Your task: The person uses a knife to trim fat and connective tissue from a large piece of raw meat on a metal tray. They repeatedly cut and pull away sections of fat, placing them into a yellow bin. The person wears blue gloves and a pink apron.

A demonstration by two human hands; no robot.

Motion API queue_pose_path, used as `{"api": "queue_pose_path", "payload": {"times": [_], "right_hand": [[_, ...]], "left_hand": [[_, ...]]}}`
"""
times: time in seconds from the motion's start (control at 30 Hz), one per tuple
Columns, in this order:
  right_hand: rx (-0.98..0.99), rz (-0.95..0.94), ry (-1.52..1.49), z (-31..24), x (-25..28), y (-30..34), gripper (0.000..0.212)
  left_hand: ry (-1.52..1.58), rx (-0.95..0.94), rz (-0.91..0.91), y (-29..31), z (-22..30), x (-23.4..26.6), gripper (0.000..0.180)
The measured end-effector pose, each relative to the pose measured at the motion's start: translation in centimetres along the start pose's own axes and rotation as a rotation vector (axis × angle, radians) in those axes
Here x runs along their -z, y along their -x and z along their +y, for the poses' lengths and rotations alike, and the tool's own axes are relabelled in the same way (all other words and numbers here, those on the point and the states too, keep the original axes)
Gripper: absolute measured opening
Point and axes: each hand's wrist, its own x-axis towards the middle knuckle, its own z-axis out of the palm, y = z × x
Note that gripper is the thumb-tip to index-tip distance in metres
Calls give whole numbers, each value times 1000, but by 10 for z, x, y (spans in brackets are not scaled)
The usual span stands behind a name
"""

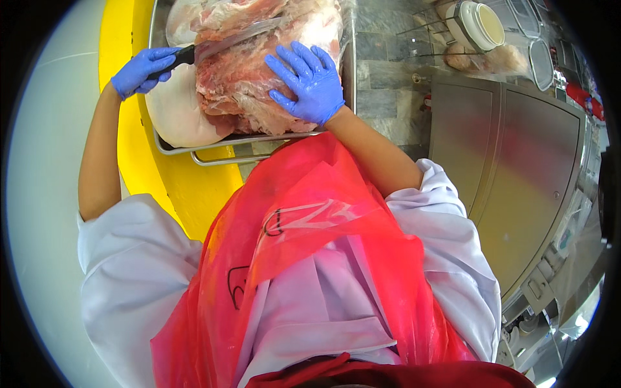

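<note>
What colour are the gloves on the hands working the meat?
Blue, on both the left hand and right hand, seen in the head view.

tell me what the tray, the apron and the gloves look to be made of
Tray: bare metal, likely stainless steel, going by its grey shiny rim and wire rail. Apron: thin red plastic film, translucent, crinkled and glossy. Gloves on the left hand and right hand: blue, snug, matte, probably nitrile or similar rubber.

Gloved left hand (143, 69) grips a knife (223, 44) on raw meat (246, 84); right hand (308, 82) lies flat on it.
</note>
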Motion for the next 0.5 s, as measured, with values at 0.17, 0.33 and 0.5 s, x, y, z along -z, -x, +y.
{"api": "queue_pose_path", "payload": {"times": [0.17, 0.33, 0.5], "right_hand": [[25, 10, -125, 7, 11, -12, 57], [-121, 64, -102, 32, 28, -46, 44], [-440, -40, -112, 34, 49, -86, 31]], "left_hand": [[149, 13, 187, 65, -39, -48, 46], [64, -38, 404, 114, -29, -126, 44], [-224, -282, 707, 116, -11, -203, 46]]}}
